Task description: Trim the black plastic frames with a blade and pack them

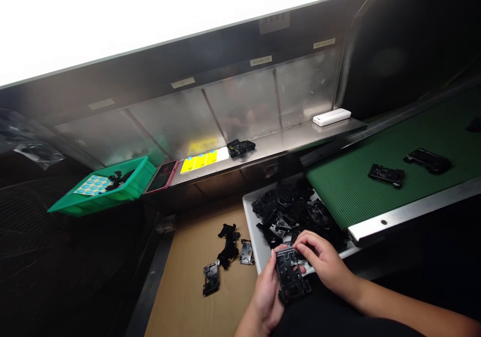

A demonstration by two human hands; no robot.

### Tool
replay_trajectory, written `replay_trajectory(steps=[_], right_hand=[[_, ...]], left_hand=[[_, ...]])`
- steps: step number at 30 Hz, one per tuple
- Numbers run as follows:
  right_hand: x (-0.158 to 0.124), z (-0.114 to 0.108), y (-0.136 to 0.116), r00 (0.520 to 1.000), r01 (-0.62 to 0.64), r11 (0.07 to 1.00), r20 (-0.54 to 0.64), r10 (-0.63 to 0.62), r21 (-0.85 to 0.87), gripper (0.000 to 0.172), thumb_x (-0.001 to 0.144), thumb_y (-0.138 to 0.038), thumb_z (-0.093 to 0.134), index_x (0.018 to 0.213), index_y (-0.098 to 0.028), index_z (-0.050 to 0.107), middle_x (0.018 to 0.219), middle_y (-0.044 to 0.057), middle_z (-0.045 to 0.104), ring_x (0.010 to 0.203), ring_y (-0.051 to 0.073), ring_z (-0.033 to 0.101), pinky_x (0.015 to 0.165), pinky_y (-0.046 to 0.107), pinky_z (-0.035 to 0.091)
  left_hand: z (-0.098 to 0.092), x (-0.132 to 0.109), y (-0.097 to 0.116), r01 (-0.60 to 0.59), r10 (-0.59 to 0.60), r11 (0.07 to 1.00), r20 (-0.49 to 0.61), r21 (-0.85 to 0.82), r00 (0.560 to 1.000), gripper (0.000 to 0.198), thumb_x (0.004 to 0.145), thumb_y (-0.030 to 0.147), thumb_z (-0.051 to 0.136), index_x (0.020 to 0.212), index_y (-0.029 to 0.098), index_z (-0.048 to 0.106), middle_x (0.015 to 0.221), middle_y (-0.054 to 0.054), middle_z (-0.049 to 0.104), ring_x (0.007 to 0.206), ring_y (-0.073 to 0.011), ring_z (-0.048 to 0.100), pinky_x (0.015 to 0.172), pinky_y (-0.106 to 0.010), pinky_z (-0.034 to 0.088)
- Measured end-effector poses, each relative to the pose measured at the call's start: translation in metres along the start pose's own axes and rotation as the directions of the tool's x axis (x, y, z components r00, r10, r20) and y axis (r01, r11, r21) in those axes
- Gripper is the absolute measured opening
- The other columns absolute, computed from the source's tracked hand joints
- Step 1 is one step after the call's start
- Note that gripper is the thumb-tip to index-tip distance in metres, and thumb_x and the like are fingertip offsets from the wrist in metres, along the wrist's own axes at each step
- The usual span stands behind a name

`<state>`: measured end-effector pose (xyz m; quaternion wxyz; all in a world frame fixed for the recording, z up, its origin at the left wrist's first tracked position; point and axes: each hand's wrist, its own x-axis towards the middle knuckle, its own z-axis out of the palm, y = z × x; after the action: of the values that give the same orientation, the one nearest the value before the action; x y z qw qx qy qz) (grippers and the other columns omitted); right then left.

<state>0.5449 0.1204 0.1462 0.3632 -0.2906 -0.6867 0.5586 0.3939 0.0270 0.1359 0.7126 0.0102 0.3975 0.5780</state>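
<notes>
My left hand (265, 292) is wrapped round a black moulded plastic part (290, 276), a flat piece with cut-outs and clips along its edges. It is held tilted up in front of my body. At its upper right corner, the thumb and index finger of my right hand (325, 262) are pinched together on the edge. Whether a smaller piece sits between those fingertips is hidden. Just beyond my hands, a white tray (251, 231) holds a heap of similar black parts (285, 211). Several more black parts (211, 278) lie on the brown board left of the tray.
A green ribbed conveyor belt (361, 201) on the right carries black parts (428, 160). On the metal shelf (278, 149) are a white device (332, 117), a black part (240, 148), yellow labels (199, 161) and a pink-edged phone (162, 176). A green bin (131, 184) stands at left.
</notes>
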Motion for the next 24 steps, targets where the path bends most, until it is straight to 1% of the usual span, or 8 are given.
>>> replay_trajectory(steps=[4, 8, 12, 17, 19, 21, 23, 24], right_hand=[[0.000, 0.000, 0.001, 0.998, 0.051, 0.997, 0.026, -0.049, -0.059, 0.021, 0.103, -0.026, 0.051, 0.090, -0.020, 0.066, 0.092, 0.005, 0.065, 0.089, 0.020, 0.063, 0.082, 0.033, 0.049], [0.000, 0.001, 0.001, 0.983, 0.176, 0.970, 0.080, -0.165, -0.167, 0.019, 0.102, -0.020, 0.050, 0.092, -0.021, 0.066, 0.093, 0.006, 0.065, 0.091, 0.021, 0.061, 0.083, 0.034, 0.049], [0.000, 0.001, 0.001, 0.956, 0.283, 0.935, 0.142, -0.257, -0.215, 0.019, 0.102, -0.016, 0.049, 0.093, -0.022, 0.065, 0.090, 0.005, 0.065, 0.089, 0.021, 0.059, 0.082, 0.035, 0.049], [0.000, 0.003, 0.004, 0.948, 0.304, 0.927, 0.168, -0.271, -0.220, 0.021, 0.102, -0.014, 0.047, 0.094, -0.023, 0.065, 0.089, 0.005, 0.066, 0.088, 0.021, 0.059, 0.080, 0.034, 0.050], [0.000, 0.004, 0.006, 0.956, 0.282, 0.935, 0.149, -0.253, -0.217, 0.020, 0.102, -0.015, 0.049, 0.094, -0.023, 0.066, 0.090, 0.005, 0.066, 0.089, 0.021, 0.060, 0.081, 0.034, 0.050], [-0.001, 0.005, 0.007, 0.969, 0.247, 0.951, 0.083, -0.235, -0.187, 0.019, 0.102, -0.018, 0.051, 0.095, -0.024, 0.067, 0.091, 0.005, 0.066, 0.090, 0.021, 0.061, 0.083, 0.035, 0.050], [-0.002, 0.004, 0.006, 0.975, 0.216, 0.968, -0.017, -0.220, -0.129, 0.018, 0.102, -0.020, 0.051, 0.098, -0.024, 0.068, 0.095, 0.005, 0.066, 0.093, 0.022, 0.062, 0.085, 0.035, 0.051], [-0.002, 0.002, 0.005, 0.976, 0.202, 0.975, -0.067, -0.209, -0.098, 0.018, 0.102, -0.022, 0.051, 0.099, -0.024, 0.069, 0.097, 0.006, 0.066, 0.094, 0.022, 0.062, 0.086, 0.035, 0.051]], left_hand=[[-0.001, 0.001, 0.000, -0.029, 0.029, 0.999, 0.018, -0.018, 0.999, 0.043, 0.094, 0.050, 0.060, 0.126, 0.022, 0.056, 0.105, -0.010, 0.076, 0.094, -0.0249, 0.074, 0.086, -0.039, 0.056], [-0.002, 0.000, -0.001, -0.090, 0.090, 0.996, 0.013, 0.003, 0.996, 0.037, 0.094, 0.046, 0.061, 0.122, 0.021, 0.061, 0.111, -0.009, 0.074, 0.099, -0.0240, 0.072, 0.090, -0.038, 0.055], [-0.002, -0.004, -0.002, -0.127, 0.127, 0.990, 0.005, 0.055, 0.992, 0.036, 0.094, 0.045, 0.062, 0.119, 0.020, 0.064, 0.112, -0.009, 0.073, 0.103, -0.0235, 0.070, 0.094, -0.037, 0.054], [0.000, -0.004, -0.002, -0.124, 0.126, 0.988, -0.018, 0.089, 0.992, 0.037, 0.092, 0.047, 0.063, 0.115, 0.019, 0.067, 0.110, -0.009, 0.074, 0.102, -0.0239, 0.069, 0.092, -0.036, 0.053], [0.002, -0.003, -0.002, -0.147, 0.152, 0.982, -0.031, 0.122, 0.988, 0.040, 0.091, 0.050, 0.063, 0.116, 0.019, 0.066, 0.108, -0.010, 0.074, 0.100, -0.0237, 0.070, 0.091, -0.035, 0.054], [-0.001, -0.002, -0.001, -0.168, 0.181, 0.967, -0.051, 0.189, 0.982, 0.047, 0.091, 0.055, 0.060, 0.121, 0.019, 0.063, 0.102, -0.010, 0.074, 0.095, -0.0236, 0.071, 0.088, -0.036, 0.054], [-0.011, 0.003, 0.005, -0.207, 0.259, 0.910, -0.104, 0.359, 0.960, 0.056, 0.092, 0.063, 0.052, 0.129, 0.022, 0.058, 0.095, -0.009, 0.075, 0.089, -0.0235, 0.072, 0.085, -0.037, 0.055], [-0.020, 0.006, 0.010, -0.227, 0.331, 0.841, -0.137, 0.491, 0.934, 0.060, 0.092, 0.067, 0.046, 0.132, 0.023, 0.055, 0.093, -0.009, 0.075, 0.086, -0.0237, 0.073, 0.084, -0.038, 0.055]])
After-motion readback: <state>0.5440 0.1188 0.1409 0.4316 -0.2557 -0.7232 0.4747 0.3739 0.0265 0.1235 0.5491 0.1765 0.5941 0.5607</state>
